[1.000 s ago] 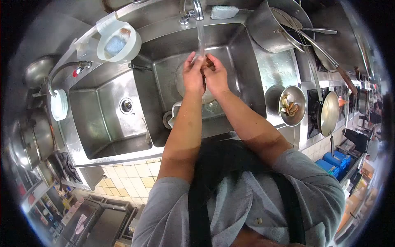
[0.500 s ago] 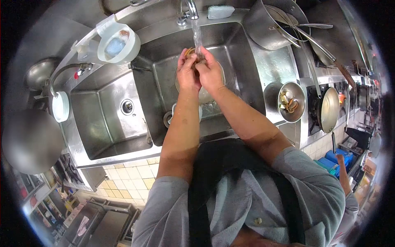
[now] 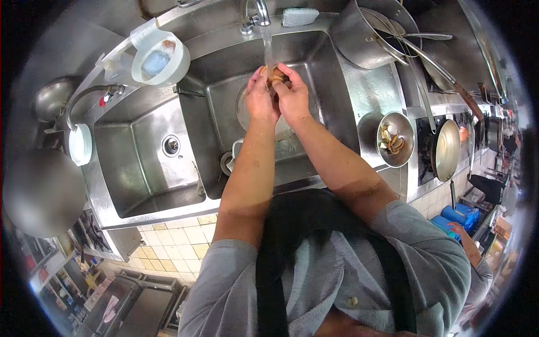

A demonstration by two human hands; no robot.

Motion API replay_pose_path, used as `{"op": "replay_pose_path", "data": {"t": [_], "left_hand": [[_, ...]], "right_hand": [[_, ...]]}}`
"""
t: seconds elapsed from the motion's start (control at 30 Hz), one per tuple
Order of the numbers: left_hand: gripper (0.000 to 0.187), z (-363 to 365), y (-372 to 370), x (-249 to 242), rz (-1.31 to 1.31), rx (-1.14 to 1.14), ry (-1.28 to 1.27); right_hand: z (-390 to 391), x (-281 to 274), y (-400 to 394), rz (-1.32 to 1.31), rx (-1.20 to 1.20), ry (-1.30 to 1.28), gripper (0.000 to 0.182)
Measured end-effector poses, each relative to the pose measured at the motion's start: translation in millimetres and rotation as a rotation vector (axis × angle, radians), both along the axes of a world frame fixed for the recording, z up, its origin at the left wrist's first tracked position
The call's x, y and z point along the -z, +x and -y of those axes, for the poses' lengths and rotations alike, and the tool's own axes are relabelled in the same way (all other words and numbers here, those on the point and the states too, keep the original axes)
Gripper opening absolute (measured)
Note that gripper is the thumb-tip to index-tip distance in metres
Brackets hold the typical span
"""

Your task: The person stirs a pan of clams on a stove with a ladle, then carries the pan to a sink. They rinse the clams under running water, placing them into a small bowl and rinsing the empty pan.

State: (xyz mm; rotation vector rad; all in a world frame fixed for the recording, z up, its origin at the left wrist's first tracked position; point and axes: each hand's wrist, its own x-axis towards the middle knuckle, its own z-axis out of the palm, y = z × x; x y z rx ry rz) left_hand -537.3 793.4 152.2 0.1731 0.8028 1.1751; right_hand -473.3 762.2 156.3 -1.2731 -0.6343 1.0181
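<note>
Both hands are over the right sink basin under running water. My left hand and my right hand are cupped together, closed around a brown-orange piece that looks like a shell; fingers hide part of it. Water from the faucet falls onto it. Beneath my hands a round bowl shows at its rim, partly covered by my wrists. To the right, on the counter, a metal bowl holds several brown and pale shell-like pieces.
A drained left basin adjoins. A white container sits at the back, a sponge by the faucet. A large pot with utensils stands back right, beside a pan on the stove. Another person's arm shows far right.
My hands have shifted slightly, with the fingers spread a little more around the brown piece, which shows more. The other person's arm at the right has moved down and left.
</note>
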Motion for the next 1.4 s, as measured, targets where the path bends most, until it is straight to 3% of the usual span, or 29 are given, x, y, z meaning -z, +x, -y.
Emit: {"op": "replay_pose_path", "data": {"t": [0.17, 0.3, 0.4, 0.47, 0.5, 0.6, 0.7, 0.93, 1.0, 1.03, 1.1, 1.13, 1.23, 1.27, 1.4], "left_hand": [[0.035, -1.1, -5.3, 3.6, 0.010, -0.046, 0.151], [0.039, -2.1, -7.7, -13.4, -0.057, -0.112, 0.118], [0.037, 2.6, -4.8, -42.3, -0.172, -0.101, 0.179], [0.043, 3.4, -1.7, -47.8, -0.351, -0.065, 0.336], [0.039, 3.0, -1.0, -49.8, -0.195, -0.058, 0.328], [0.040, 1.6, 2.2, -51.4, -0.055, -0.045, 0.260], [0.039, -9.5, 1.9, -39.8, 0.088, -0.034, 0.068], [0.037, -11.3, 11.7, -26.7, 0.209, 0.018, 0.043], [0.040, -7.8, 19.4, -21.1, -0.075, -0.001, 0.159], [0.040, -5.2, 24.6, -17.9, -0.068, 0.016, 0.155], [0.044, 9.7, 39.0, -37.1, -0.320, 0.103, 0.214], [0.051, 26.7, 47.3, -52.3, -0.269, 0.193, 0.202], [0.048, 57.0, 72.2, -38.0, -0.339, 0.351, 0.272], [0.052, 71.5, 79.2, -66.8, -0.227, 0.487, 0.177], [0.062, 115.0, 117.0, -70.2, 0.127, 0.791, 0.317]], "right_hand": [[-9.6, 8.4, -6.3, 0.111, -0.012, 0.015, 0.042], [-22.0, -3.3, -14.7, 0.229, -0.047, -0.045, 0.039], [-21.5, -15.3, -15.6, 0.080, -0.030, -0.006, 0.037], [-16.1, -22.6, -12.3, 0.092, 0.030, 0.184, 0.038], [-13.9, -30.9, -7.1, 0.100, 0.045, 0.180, 0.038], [-15.1, -40.1, 1.6, -0.464, 0.021, 0.097, 0.042], [-25.0, -41.1, 8.8, -0.554, 0.029, 0.119, 0.045], [-19.3, -31.7, 16.4, -0.330, -0.047, 0.085, 0.047], [-14.2, -28.7, 19.0, -0.376, -0.034, 0.072, 0.047], [-9.6, -26.8, 22.3, -0.420, -0.025, 0.057, 0.048], [4.0, -28.8, 35.2, -0.258, 0.033, 0.007, 0.049], [13.7, -29.3, 42.9, -0.109, 0.068, -0.051, 0.050], [53.0, -41.2, 82.5, -0.023, 0.124, -0.048, 0.046], [66.9, -40.9, 98.9, 0.019, 0.165, -0.072, 0.042], [134.4, -81.8, 152.7, 0.075, 0.372, -0.093, 0.033]]}}
